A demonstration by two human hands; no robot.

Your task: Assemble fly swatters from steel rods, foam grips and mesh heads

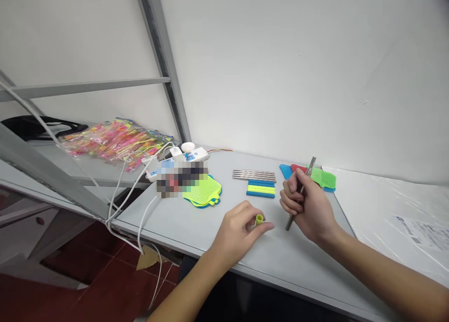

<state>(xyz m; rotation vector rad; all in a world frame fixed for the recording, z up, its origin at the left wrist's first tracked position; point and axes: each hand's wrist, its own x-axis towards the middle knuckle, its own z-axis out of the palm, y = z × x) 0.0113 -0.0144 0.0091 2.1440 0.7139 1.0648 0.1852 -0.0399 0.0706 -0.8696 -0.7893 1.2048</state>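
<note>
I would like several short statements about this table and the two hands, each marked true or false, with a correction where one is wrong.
1. The left hand holds a yellow-green tube with its open end upward. True.
2. The right hand has nothing in it. False: it grips at least one metal rod.
3. On the table, a row of metal rods lies behind blue and yellow tubes. True.
4. The mesh piece left of these rods is red. False: it is yellow-green, with blue showing beneath.
5. A white power strip lies left of the row of rods. True.
</note>
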